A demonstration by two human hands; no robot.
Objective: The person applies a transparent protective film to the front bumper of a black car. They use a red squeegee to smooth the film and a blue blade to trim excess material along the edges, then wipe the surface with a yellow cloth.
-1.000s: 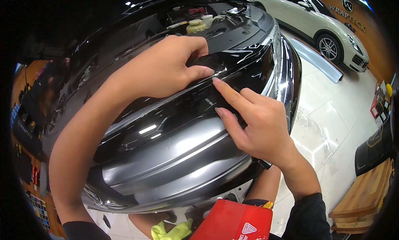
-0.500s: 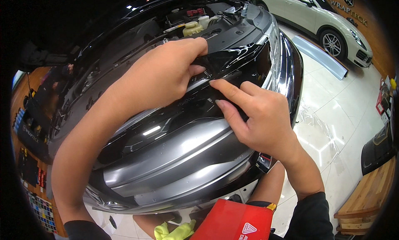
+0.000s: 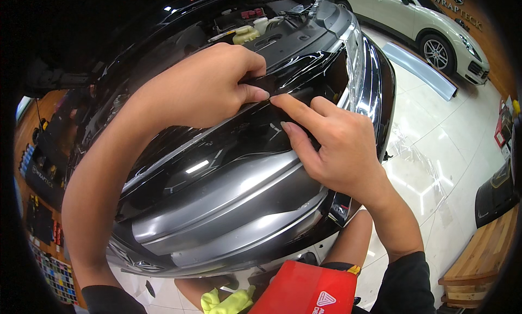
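Note:
A glossy black sheet, rippled like film (image 3: 312, 69), lies over the top of a car's front panel. My left hand (image 3: 217, 88) reaches across from the left, fingers curled and thumb pressed in, pinching the sheet near its edge; the exact grip is partly hidden by the hand. My right hand (image 3: 340, 143) comes from the lower right. Its index finger is stretched out, the tip at the panel edge close by my left thumb. The right thumb stands apart from it against the black surface, other fingers bent. Below spreads a silver-grey curved panel (image 3: 228, 205).
The engine bay with a pale yellow reservoir (image 3: 246, 35) lies beyond my hands. A red pouch (image 3: 304, 289) and a yellow-green glove or cloth (image 3: 227, 301) are at my lap. A white car (image 3: 405, 20), a pale blue strip (image 3: 418, 69) and a wooden bench (image 3: 484, 254) stand right.
My left thumb has moved right and now meets or nearly meets my right index fingertip. The right hand has shifted slightly left and up.

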